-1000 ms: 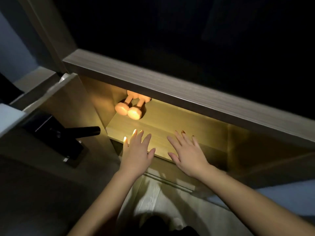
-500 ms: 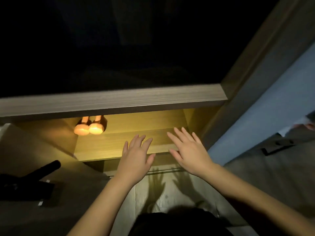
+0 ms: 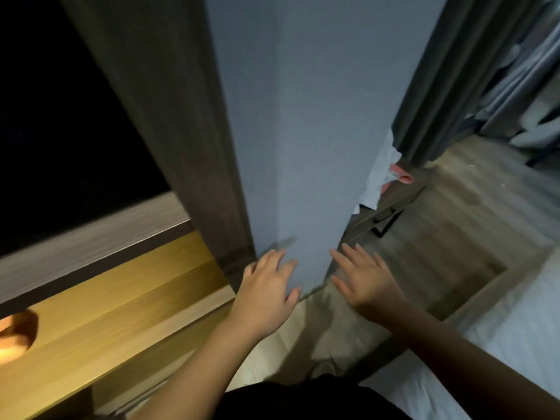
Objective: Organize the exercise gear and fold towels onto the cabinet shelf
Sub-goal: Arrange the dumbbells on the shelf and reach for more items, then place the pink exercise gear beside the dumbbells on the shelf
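Left hand (image 3: 266, 292) fingers (image 3: 280, 260) straight and spread, palm down, holding nothing. Right hand (image 3: 366, 283) the same, empty, fingers fanned. Hands side by side, apart, both forearms reaching far from the near edge. Left hand in front of the foot of the blue-grey wall (image 3: 288, 131), contact unclear; right hand over the wood floor (image 3: 439, 231). Lit yellow shelf (image 3: 121, 298) to the left, under a dark cabinet frame (image 3: 169, 116). Orange dumbbell (image 3: 15, 334) on the shelf at the far-left edge, blurred. White cloth (image 3: 377, 177) at the wall's right edge, farther off. Curtain (image 3: 439, 71) far right, white bed (image 3: 515, 344) near right.
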Demonstrator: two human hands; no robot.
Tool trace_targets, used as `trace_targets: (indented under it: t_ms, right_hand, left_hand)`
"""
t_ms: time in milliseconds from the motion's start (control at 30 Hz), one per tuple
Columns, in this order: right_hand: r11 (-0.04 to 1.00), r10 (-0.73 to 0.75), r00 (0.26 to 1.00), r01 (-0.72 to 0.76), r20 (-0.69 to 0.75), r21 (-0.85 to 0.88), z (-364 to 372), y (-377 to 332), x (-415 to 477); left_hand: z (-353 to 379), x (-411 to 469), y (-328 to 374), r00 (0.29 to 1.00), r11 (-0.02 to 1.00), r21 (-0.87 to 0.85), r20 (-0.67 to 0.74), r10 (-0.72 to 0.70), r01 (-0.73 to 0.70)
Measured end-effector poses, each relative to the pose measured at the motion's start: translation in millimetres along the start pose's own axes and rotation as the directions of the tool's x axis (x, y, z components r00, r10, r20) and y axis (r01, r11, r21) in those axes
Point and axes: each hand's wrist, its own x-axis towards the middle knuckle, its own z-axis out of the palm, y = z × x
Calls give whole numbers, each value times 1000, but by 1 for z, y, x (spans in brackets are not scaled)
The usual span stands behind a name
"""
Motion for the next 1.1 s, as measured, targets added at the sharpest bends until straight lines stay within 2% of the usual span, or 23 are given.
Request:
trace_targets:
  t_ms: [100, 233, 433, 633, 867, 967, 1100]
  right_hand:
    - [1000, -12, 998, 12, -62, 12, -14, 47, 1]
    - [997, 69, 997, -68, 24, -28, -24, 108, 14]
    - [981, 190, 980, -191, 55, 19, -38, 183, 47]
    - [965, 257, 966, -258, 27, 38, -44, 248, 93]
    - [960, 277, 956, -280, 93, 23, -36, 320, 143]
    - [961, 266, 950, -275, 165, 32, -26, 346, 160]
    - [982, 174, 950, -188, 259, 29, -7, 378, 188]
  left_hand:
    - [8, 43, 42, 999, 999, 2, 14, 42, -42]
    - [19, 97, 82, 994, 996, 15, 61, 88, -89]
    - [31, 183, 123, 972, 978, 36, 128, 199, -205]
    - [54, 281, 159, 950, 963, 14, 165, 265, -271]
    - [77, 363, 182, 941, 966, 54, 247, 232, -252]
    - [96, 384, 183, 946, 983, 65, 289, 147, -172]
    - [132, 413, 182, 949, 986, 141, 312, 43, -91]
